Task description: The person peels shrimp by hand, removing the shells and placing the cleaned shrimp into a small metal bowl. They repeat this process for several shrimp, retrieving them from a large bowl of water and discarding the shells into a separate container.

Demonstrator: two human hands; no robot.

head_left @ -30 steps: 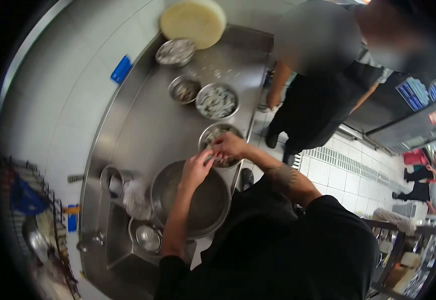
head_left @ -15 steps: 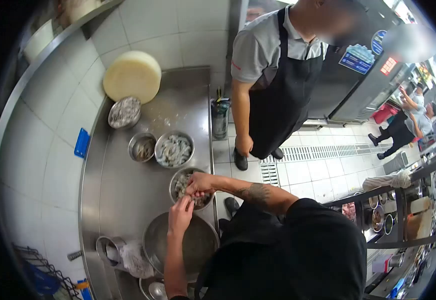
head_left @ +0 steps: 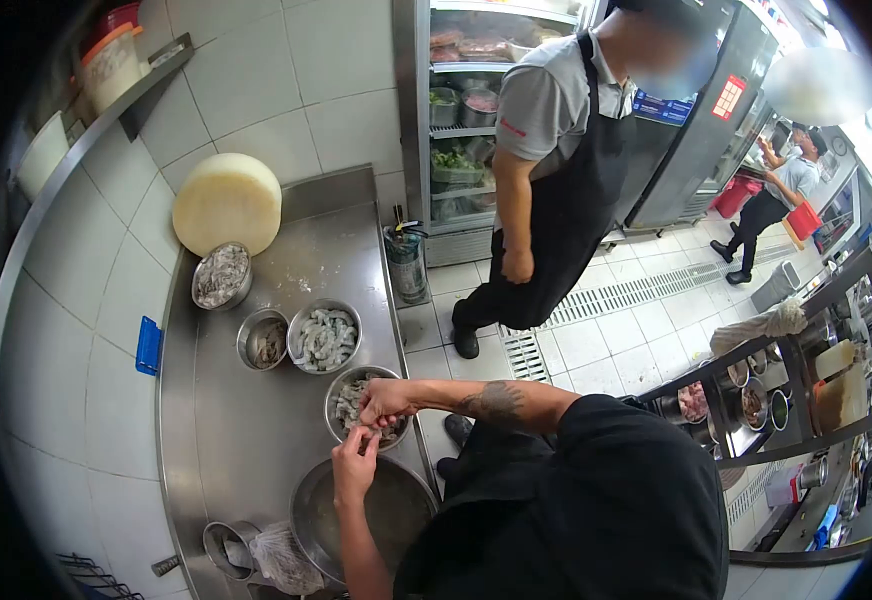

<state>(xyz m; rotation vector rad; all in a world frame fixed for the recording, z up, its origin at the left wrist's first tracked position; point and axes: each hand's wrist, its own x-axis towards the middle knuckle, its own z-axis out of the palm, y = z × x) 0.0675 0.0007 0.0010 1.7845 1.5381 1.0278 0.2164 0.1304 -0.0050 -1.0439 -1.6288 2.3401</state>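
Note:
My right hand and my left hand meet with pinched fingers over a metal bowl of shrimp. Whatever lies between the fingertips is too small to make out. Just behind that bowl is another bowl with pale peeled shrimp. Beside it on the left sits a smaller bowl with a few darker pieces. A large metal basin stands below my left hand, partly hidden by my forearm.
On the steel counter are a bowl of shrimp, a round pale board against the wall, and a metal pot with a plastic bag. A co-worker stands beyond the counter. Shelving is at right.
The view has shifted, showing more of the fridge. The co-worker beyond the counter has stepped and turned. My hands remain together at the same bowl.

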